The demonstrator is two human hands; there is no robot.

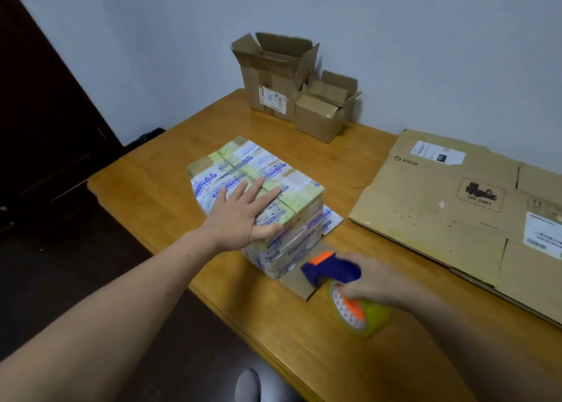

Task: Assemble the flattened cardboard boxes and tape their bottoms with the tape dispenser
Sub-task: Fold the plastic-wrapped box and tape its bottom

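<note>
A cardboard box covered in printed tape stands bottom-up in the middle of the wooden table, its lower flaps spread flat on the tabletop. My left hand lies flat on the box's taped top with straight fingers, thumb along the near edge. My right hand grips a blue and orange tape dispenser with a yellowish tape roll, held low at the box's near right corner. A large flattened cardboard box lies on the right side of the table.
Two assembled open-topped cardboard boxes, a taller one and a smaller one, stand at the table's far edge by the wall. A dark door is at the left. The table's front edge runs diagonally below my arms.
</note>
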